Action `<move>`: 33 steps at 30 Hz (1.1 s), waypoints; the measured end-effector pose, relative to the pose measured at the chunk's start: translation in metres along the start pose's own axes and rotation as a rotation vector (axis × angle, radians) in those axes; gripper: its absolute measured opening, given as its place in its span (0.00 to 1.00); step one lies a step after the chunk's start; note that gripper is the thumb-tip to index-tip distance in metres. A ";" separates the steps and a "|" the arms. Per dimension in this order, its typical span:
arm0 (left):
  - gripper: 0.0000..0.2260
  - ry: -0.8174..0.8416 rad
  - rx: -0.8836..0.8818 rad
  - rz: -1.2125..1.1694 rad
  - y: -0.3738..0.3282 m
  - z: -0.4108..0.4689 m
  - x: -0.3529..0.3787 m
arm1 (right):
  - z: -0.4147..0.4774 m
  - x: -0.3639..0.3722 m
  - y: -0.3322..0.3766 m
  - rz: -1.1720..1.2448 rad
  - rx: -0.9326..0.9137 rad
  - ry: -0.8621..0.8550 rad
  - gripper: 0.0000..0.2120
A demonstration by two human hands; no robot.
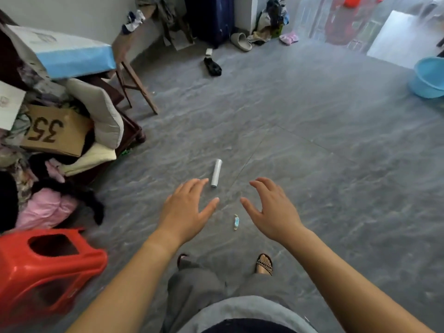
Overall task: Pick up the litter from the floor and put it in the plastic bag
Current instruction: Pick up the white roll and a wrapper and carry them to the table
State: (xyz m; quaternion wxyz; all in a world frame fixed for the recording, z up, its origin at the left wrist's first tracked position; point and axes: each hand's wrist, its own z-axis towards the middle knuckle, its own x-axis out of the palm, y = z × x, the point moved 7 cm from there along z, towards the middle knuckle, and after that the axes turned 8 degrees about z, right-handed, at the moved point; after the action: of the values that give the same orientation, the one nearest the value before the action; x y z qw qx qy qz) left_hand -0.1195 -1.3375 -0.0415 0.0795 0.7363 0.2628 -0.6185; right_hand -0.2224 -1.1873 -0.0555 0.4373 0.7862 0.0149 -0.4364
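Our left hand (186, 210) and right hand (271, 210), fingers spread and empty, flank the small crumpled blue-white wrapper (236, 222); the white cylindrical roll (216, 173) lies just beyond it.

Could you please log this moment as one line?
left hand open, empty | right hand open, empty | white roll, small wrapper on floor | plastic bag not seen

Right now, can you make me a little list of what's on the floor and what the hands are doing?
left hand: left hand open, fingers spread, holding nothing
right hand: right hand open, holding nothing
near litter: small blue wrapper on the floor between the hands
farther litter: white tube lying flat, just past the left fingertips
other floor items: black sock, beige slipper, blue basin
left side: red stool, tipped over
plastic bag: not in view
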 end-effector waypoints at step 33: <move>0.24 0.398 0.960 0.237 0.131 0.295 0.582 | 0.161 0.515 -0.382 0.304 0.799 -0.500 0.21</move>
State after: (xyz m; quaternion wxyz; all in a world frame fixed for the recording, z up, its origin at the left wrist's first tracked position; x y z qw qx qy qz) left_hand -0.2563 -1.4113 -0.6886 -0.2484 0.8175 -0.1249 -0.5043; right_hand -0.1667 -1.2491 -0.7113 0.1505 0.7570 -0.3738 -0.5143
